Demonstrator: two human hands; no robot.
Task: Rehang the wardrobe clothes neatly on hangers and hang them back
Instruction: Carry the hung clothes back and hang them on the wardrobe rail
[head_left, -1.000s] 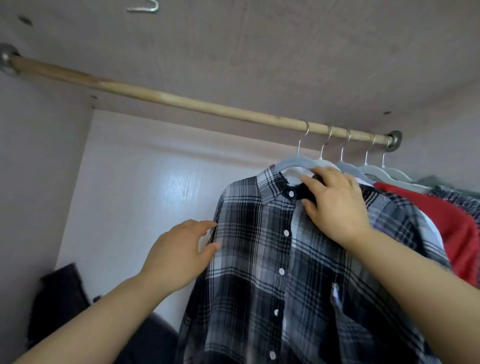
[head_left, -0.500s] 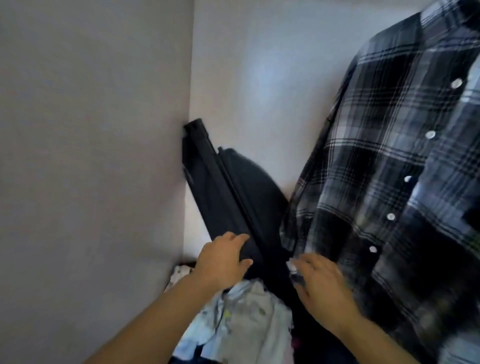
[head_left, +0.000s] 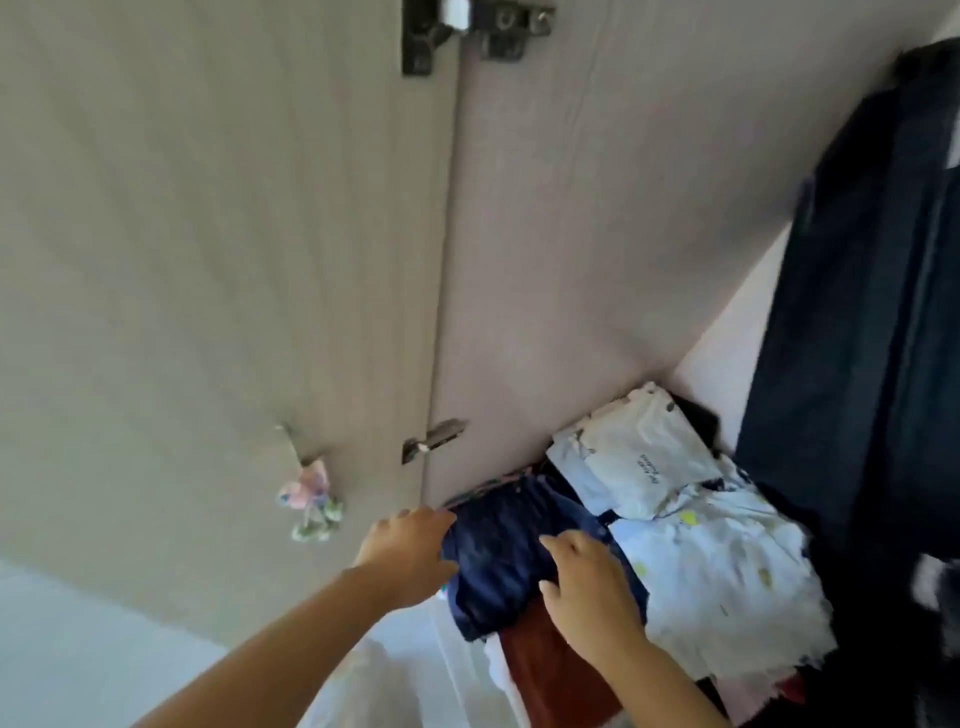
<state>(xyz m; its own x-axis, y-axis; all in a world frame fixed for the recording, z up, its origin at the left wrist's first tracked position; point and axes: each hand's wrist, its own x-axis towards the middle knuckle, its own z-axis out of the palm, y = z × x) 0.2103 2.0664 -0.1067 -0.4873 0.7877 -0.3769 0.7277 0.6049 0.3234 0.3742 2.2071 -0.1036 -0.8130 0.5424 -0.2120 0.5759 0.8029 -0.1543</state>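
Down low, we have both hands at a folded navy garment (head_left: 493, 566) that lies on top of a heap of clothes. Our left hand (head_left: 410, 545) touches the garment's left edge, fingers fairly straight and close together, holding nothing. Our right hand (head_left: 592, 597) rests on its right half, fingers loosely spread and laid on the cloth. A rust-red piece (head_left: 550, 675) shows under the garment's near end. Just right of the garment lie 2 pale printed things: a folded piece (head_left: 639, 457) farther back and a rumpled piece (head_left: 727, 582) nearer us. Farther right of the garment hangs a dark cloth (head_left: 857, 364). Left of the garment stands a door (head_left: 208, 260) with a flowered trinket (head_left: 311, 499) hanging on it.
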